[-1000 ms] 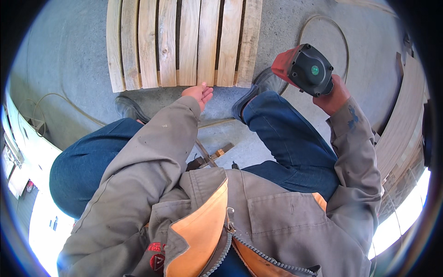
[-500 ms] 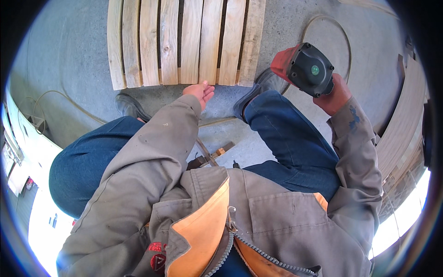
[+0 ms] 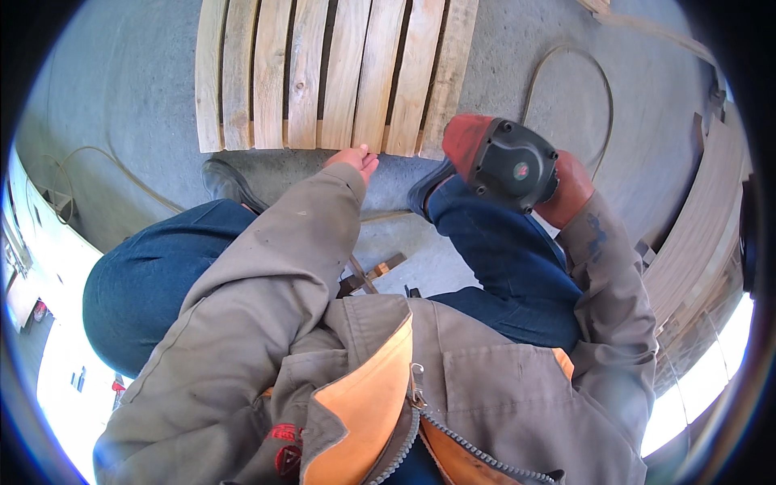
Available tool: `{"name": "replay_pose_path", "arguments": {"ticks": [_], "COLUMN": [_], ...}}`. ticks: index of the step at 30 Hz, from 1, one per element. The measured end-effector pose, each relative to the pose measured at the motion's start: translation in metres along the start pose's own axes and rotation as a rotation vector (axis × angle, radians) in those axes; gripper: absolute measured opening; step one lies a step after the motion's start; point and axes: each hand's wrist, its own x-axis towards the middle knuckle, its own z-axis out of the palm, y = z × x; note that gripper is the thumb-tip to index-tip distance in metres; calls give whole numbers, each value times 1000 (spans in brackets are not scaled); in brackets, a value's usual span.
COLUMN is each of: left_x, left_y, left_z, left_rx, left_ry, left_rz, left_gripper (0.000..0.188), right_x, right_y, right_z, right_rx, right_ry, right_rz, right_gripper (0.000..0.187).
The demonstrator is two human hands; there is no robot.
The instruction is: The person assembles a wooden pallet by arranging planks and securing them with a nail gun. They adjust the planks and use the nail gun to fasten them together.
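Observation:
My right hand (image 3: 568,189) is wrapped round the handle of a nail gun (image 3: 516,167), whose rounded black cap faces up and whose red part points to the upper left. The tool is held above my right knee, close to the near right corner of a slatted wooden panel (image 3: 343,73). My left hand (image 3: 356,160) is at the near ends of the middle slats, palm partly up, with the fingers loosely stretched. Its thumb appears to touch a slat's end. A crosswise strip shows in the gaps beneath the slats.
A thin hose (image 3: 608,93) loops on the concrete floor (image 3: 121,89), right of the panel. Long boards (image 3: 687,234) are stacked at the right. Below my left forearm are small wood pieces (image 3: 380,269) and a dark object, partly covered. My shoes (image 3: 230,187) flank the panel's near end.
The nail gun in my right hand has come lower and to the left, nearer the panel's corner. My left hand stays at the slat ends, its fingers now closer together.

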Motion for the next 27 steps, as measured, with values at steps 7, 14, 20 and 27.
{"name": "replay_pose_path", "arguments": {"ticks": [7,14,20,27], "left_x": [0,-16,-12,-9], "left_y": [-2,-2,-4,-5], "left_z": [1,6,5,5], "left_rx": [-20,1,-46,-27], "left_ry": [-11,-57,-81,-61], "left_rz": [-4,-39,-22,-20], "left_gripper": [37,42,44,42], "right_x": [5,6,9,7], "right_y": [-21,-29,-33,-29], "right_z": [17,26,19,23], "right_rx": [-164,-220,-265,-239], "right_ry": [-125,-133,-145,-136], "right_rz": [-101,-54,-16,-41], "right_gripper": [77,79,78,77]}}
